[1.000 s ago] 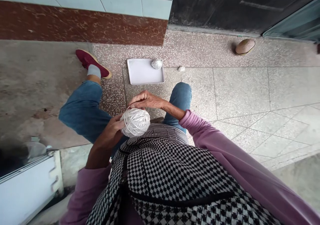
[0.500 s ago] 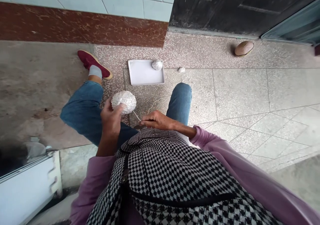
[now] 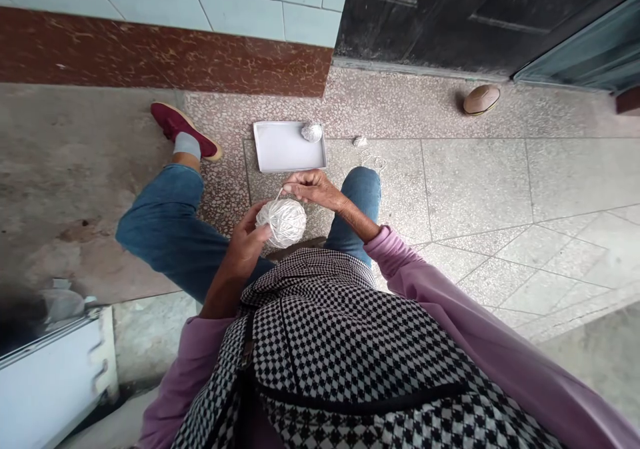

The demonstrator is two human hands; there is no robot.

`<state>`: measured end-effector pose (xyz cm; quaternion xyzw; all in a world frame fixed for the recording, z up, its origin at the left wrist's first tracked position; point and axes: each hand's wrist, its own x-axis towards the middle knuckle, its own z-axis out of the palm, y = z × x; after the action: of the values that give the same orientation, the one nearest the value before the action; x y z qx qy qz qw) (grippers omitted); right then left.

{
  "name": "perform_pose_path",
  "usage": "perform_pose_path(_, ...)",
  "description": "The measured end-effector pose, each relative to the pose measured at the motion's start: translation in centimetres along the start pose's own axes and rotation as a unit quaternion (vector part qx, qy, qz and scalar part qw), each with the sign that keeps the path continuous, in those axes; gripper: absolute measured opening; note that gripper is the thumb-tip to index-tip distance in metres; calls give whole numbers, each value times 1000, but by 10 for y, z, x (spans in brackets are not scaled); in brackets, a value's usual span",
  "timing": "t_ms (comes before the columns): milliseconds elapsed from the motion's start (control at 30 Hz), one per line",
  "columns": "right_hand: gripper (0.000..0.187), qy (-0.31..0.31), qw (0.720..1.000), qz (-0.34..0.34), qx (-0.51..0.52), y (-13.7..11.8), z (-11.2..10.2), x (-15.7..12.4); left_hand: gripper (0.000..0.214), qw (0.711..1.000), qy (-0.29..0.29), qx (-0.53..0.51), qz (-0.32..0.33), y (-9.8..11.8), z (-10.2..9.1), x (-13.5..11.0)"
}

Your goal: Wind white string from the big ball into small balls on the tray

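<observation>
A large ball of white yarn is gripped from its left side by my left hand, the thumb lying across its front. Just above the ball, my right hand pinches the strand of yarn that runs up from it. Loose coils of yarn lie on the floor past my right knee, close to a small white clump of yarn. A smaller white yarn ball rests in the top right corner of a shallow white tray.
Beyond the tray stands a tiled wall with a dark red base, and a black door is to its right. A brown rounded object lies on the floor near the door. At lower left is a white panel.
My left hand has brought the yarn ball rightward. My right hand has risen from below right of the ball to above it, carrying the strand along.
</observation>
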<state>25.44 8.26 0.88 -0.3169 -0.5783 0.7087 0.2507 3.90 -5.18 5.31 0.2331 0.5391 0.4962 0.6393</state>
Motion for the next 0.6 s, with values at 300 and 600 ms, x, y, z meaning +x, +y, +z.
perform_pose_path(300,60,45,994,98,15,39,40,-23,61,992,-31,-77,-97,17,5,-18)
perform_pose_path(600,48,-56,991,61,-103,2,51,-75,81,980,163,67,89,0,-15,18)
